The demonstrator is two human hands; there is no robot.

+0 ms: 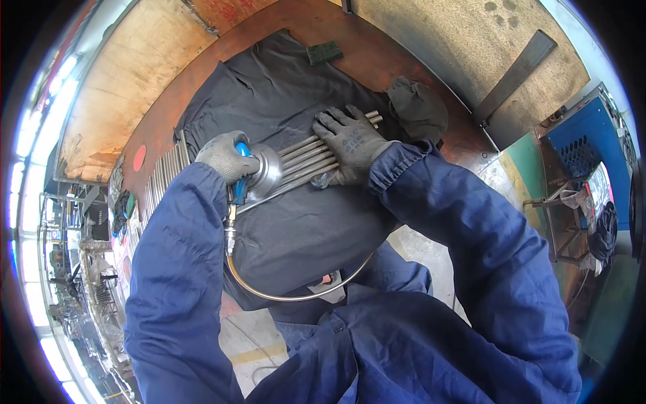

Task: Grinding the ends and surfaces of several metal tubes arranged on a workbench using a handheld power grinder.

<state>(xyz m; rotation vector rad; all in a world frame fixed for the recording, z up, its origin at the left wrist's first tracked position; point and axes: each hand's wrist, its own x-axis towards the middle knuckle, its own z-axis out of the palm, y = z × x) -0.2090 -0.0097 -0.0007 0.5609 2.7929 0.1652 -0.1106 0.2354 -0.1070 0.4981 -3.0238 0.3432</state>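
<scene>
My left hand (227, 159), in a grey work glove, is closed around the blue body of an air sander (241, 176). The sander's round silvery disc (267, 172) sits over the left ends of several metal rods (306, 160) lying side by side on a black cloth (269, 87). Across the right part of these rods lies my gloved right hand (351, 147), its fingers stretched out and pressing on them from above. A brass-coloured air hose (296, 297) loops from the sander's fitting (231, 232) past the cloth's near edge. The disc's underside is hidden.
More rods (165, 172) stand in a row at the left. A dark scouring pad (324, 53) lies at the cloth's far side, and a crumpled dark cloth (417, 108) lies at the right. Boards (464, 47) wall the reddish table (377, 60); a metal bar (517, 77) leans there.
</scene>
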